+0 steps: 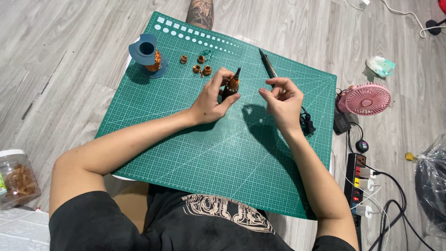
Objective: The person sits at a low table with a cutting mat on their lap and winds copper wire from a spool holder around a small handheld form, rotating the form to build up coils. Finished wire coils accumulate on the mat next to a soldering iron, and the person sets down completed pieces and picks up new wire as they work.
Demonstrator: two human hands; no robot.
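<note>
Currently, a small dark brown bottle with a black pointed nozzle [231,85] is gripped upright by the left hand [213,96] above the green gridded cutting mat [200,153]. Just beside it, the right hand [282,98] is held apart, fingertips pinched together, contents indiscernible.

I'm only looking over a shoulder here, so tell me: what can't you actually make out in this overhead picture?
- Head view: the lower part of the small dark tool is covered by the left hand.
- Whatever the right hand pinches is too small to tell; possibly nothing.
- The four small copper coils are too small for detail.
- The clear jar is cut off by the left edge.
- The black bag is cut off by the right edge.
</note>
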